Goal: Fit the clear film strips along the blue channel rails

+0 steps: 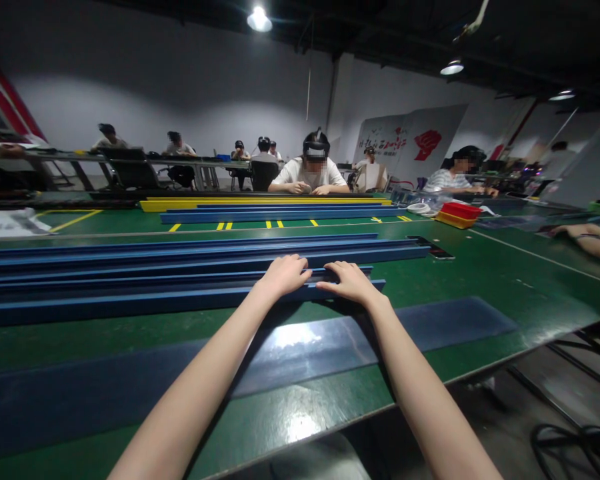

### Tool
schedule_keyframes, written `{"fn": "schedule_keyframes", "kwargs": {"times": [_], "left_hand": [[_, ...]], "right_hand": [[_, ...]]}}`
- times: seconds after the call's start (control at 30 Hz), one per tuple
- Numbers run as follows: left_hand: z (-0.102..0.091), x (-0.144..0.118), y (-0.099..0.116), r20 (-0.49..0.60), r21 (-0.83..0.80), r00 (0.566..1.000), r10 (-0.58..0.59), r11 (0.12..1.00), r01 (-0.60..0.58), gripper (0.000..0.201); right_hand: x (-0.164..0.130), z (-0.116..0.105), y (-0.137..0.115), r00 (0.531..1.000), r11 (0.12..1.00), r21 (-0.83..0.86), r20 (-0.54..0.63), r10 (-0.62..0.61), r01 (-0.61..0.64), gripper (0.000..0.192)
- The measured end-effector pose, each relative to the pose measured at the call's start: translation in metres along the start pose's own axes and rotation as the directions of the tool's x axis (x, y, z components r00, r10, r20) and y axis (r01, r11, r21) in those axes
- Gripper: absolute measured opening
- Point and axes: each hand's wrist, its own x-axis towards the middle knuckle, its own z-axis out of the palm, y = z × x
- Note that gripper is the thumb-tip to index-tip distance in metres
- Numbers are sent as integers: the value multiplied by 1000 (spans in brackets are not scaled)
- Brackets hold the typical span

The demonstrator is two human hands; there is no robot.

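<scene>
- Hands are lying side by side on the nearest blue rail (130, 303), palms down, fingers spread flat rather than curled round anything.
- Left hand (283, 275) is pressing its fingers over the top of the rail, with the fingertips reaching the next rail back.
- Right hand (349, 282) is resting just beside it, thumbs nearly touching, close to the rail's right end.
- Blue rail is lying flat on the green table (480, 280), its long axis running left to right across the view, the left end running out of the picture.
- More blue rails (180, 257) are lying parallel right behind it, pointing the same way, packed close together.
- Dark blue mat (430, 327) is stretching along the table edge between the person and the rails.
- Farther back, yellow rails (260, 203) are lying parallel too, in front of a seated person (310, 175) across the table.
- Red tray (461, 211) is sitting to the right, well apart from the hands.
- Another person's forearm (587, 237) is resting at the far right edge.
</scene>
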Motion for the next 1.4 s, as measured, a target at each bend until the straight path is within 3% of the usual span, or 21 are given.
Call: {"fn": "schedule_keyframes", "kwargs": {"times": [0.23, 0.4, 1.4], "left_hand": [[27, -1, -3, 40, 23, 999, 4, 1000, -5, 38], [39, -1, -4, -20, 27, 1000, -2, 1000, 2, 37], [35, -3, -1, -12, 30, 999, -32, 999, 32, 35]], "right_hand": [[1, -1, -1, 1000, 999, -36, 20, 4, -4, 63], [-1, -4, -4, 999, 997, -75, 37, -4, 7, 63], [0, -5, -6, 999, 996, -84, 50, 3, 1, 63]]}}
